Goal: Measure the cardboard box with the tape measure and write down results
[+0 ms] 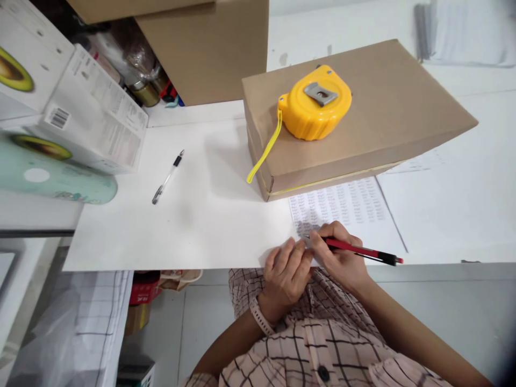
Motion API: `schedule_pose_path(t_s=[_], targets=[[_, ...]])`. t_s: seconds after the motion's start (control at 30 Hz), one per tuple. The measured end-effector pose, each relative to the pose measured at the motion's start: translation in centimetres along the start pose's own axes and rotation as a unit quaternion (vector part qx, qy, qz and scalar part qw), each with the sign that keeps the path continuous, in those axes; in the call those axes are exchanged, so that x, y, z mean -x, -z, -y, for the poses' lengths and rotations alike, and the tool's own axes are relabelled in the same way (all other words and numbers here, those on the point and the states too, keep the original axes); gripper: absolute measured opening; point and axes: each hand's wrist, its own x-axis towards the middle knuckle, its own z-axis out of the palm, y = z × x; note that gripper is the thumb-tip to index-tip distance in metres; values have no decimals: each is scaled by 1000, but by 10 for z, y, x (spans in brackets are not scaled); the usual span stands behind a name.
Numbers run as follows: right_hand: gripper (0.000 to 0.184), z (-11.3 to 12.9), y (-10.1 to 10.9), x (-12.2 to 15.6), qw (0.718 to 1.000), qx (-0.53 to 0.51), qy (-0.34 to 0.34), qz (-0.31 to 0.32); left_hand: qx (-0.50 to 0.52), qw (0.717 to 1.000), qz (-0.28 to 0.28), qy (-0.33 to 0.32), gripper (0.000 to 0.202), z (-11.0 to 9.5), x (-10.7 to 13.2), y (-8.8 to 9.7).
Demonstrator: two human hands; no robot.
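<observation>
My right hand grips a red and black pen, its tip down at the lower left of a printed sheet. Rows of small writing cover that sheet, and its upper part is hidden under a cardboard box. Beside the right hand, my left hand rests at the table's front edge by the sheet's corner, holding nothing, fingers laid out and slightly bent. On top of the box sits a yellow tape measure with a grey clip and a yellow strap hanging over the box's edge.
A clear pen with a black grip lies on the white table. At the left stand white boxes with avocado pictures and a mint-green cylinder. A larger cardboard box is behind; stacked papers lie far right.
</observation>
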Motion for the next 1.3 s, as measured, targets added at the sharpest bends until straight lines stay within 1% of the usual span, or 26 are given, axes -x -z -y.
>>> schedule_pose_path(t_s=[0.17, 0.3, 0.4, 0.53, 0.8, 0.97, 1.3], targets=[[27, -1, 1, 0, 999, -18, -25, -8, 4, 1000, -6, 1, 29, 0, -2, 1], [20, 0, 4, -5, 996, -71, -53, -22, 5, 1000, 5, 6, 30, 0, -2, 1], [23, 0, 3, -5, 994, -97, -50, -28, 5, 1000, -3, 7, 29, 0, -3, 0], [30, -5, -1, -1, 995, -91, -41, -21, 1, 1000, -4, 7, 29, 0, -3, 0], [29, -10, -2, 3, 997, -72, -34, 11, -1, 1000, -14, 6, 28, -1, -5, 0], [29, -11, -3, 3, 998, -64, -25, 8, 3, 1000, -20, 6, 29, -1, -6, 0], [31, -9, -3, 1, 998, -58, -33, -2, 2, 1000, -20, 6, 29, -1, -3, -2]])
